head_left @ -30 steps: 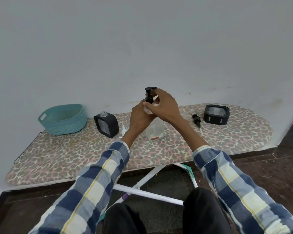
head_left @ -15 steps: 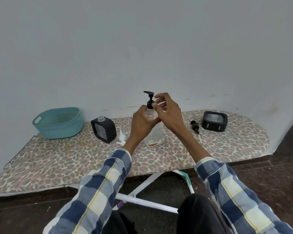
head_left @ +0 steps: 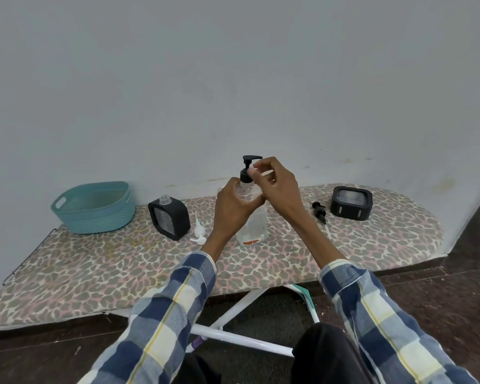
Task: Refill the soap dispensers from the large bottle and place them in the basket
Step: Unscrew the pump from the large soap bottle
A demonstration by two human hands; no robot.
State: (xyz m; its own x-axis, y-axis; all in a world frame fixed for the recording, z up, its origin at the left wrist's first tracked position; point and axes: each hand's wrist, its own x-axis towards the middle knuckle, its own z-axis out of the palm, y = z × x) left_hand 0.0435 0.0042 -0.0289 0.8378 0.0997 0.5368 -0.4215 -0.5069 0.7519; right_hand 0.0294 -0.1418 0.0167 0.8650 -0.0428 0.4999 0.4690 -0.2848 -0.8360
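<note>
Right hand (head_left: 279,187): fingertips pinching the black pump collar (head_left: 245,177) of the large clear bottle (head_left: 252,220); left hand (head_left: 232,209) wrapped round its shoulder, bottle standing mid-board. Neither black dispenser is capped or in the teal basket (head_left: 93,207): one (head_left: 169,218) upright and open-necked, one (head_left: 351,203) on its side, pumps (head_left: 319,210) loose. Fill levels unreadable; bottle neck hidden by fingers.

two dispensers (head_left: 169,218) (head_left: 351,203); one bottle (head_left: 252,223); one basket (head_left: 93,207); two loose pumps (head_left: 198,231) (head_left: 319,212)
</note>
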